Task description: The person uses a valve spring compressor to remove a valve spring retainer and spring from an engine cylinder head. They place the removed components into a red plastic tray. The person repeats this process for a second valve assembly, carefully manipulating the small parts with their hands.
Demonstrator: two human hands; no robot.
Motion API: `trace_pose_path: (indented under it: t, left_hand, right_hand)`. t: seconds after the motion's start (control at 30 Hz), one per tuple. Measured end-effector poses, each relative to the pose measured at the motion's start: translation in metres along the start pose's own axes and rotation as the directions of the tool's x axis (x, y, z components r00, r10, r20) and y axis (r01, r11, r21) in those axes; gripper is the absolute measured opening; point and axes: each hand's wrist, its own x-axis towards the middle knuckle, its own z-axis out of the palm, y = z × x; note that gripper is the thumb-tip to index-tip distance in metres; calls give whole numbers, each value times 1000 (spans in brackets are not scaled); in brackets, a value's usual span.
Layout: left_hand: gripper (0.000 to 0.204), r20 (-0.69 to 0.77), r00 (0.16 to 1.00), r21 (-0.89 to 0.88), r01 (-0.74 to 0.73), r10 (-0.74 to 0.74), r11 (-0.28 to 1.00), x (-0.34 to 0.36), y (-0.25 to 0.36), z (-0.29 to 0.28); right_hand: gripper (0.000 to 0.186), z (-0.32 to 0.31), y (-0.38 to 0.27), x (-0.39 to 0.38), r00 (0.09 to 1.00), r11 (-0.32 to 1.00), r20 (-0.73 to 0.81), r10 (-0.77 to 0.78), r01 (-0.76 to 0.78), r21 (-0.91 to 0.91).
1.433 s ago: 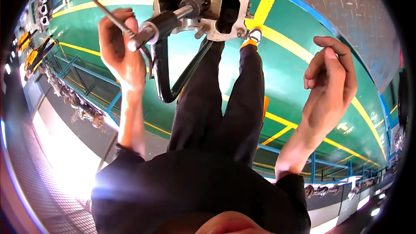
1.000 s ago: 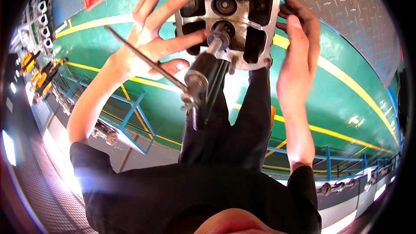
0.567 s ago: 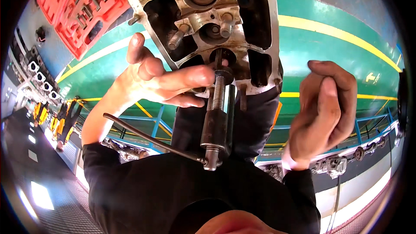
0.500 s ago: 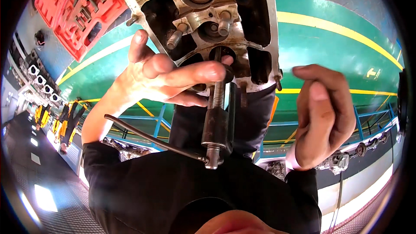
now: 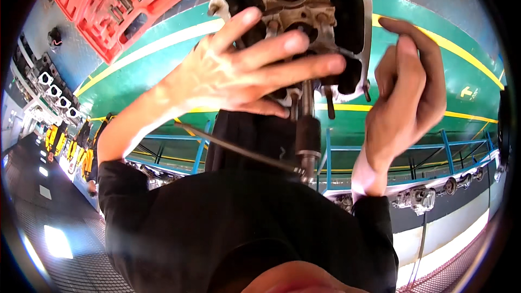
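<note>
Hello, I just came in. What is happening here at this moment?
A person in black sleeves is working on a grey metal engine part held in front of them. The left hand lies spread over the part, above a dark cylindrical tool with a thin metal bar through its lower end, which sticks out of the part. The right hand is beside the part's edge, fingers curled. A red tool case lies open behind.

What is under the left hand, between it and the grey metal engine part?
The left hand lies spread over the grey metal engine part. Below its fingers, a dark cylindrical tool with a thin cross bar sticks out. Where the tool meets the part is covered by the hand.
</note>
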Motion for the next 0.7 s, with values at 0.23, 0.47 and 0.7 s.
trace_pose_path:
  t: [0.23,0.47,0.7]
  left_hand:
    - [82,-101,994,-72,-56,48,996,-2,-11,4]
    - [56,-266,942,-122,-243,204,962,3,-21,-22]
    - [44,-365,905,-80,-266,220,961,-18,3,-29]
  right_hand:
    - [20,21,6,6,990,983,54,-132,138,-117]
    - [24,9,-7,-3,942,928,134,-307,328,-176]
    - [33,16,19,-1,886,857,215,-411,456,-239]
